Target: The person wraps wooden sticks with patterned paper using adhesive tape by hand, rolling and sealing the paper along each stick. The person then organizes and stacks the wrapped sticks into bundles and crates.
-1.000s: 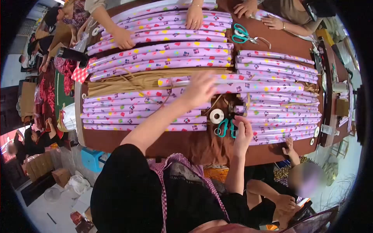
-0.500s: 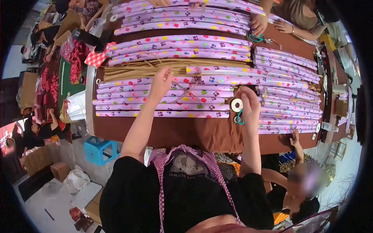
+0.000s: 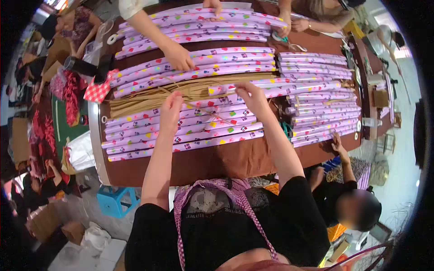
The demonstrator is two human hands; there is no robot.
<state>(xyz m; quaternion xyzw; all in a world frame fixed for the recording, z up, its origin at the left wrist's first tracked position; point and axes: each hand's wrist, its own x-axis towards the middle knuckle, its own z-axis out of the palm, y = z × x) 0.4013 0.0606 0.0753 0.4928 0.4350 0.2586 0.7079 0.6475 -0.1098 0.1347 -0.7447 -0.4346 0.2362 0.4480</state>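
Rolls of purple patterned wrapping paper (image 3: 181, 137) lie side by side before me. My left hand (image 3: 171, 110) is over them, fingers closed and pointing up, beside a bundle of brown paper strips (image 3: 135, 100). Whether a strip is between its fingertips I cannot make out. My right hand (image 3: 253, 97) reaches over a longer wrapping-paper roll (image 3: 298, 86), its thumb and fingers bent together near that roll's left part. What they grip, if anything, is hidden. Thin brown strips cross on the rolls between my hands. Teal-handled scissors (image 3: 286, 129) lie beside my right forearm.
Another person's hand (image 3: 180, 56) is on the rolls beyond the strips; more hands (image 3: 284, 25) work at the far side. A person's hand (image 3: 337, 142) touches the table edge at right. More rolls (image 3: 325, 119) lie right. A blue stool (image 3: 116, 201) stands left below the brown-covered table (image 3: 190, 169).
My right hand has moved left and away from me, over the long roll. My left hand has shifted slightly left and nearer me. Another person's arm has reached in from the far left.
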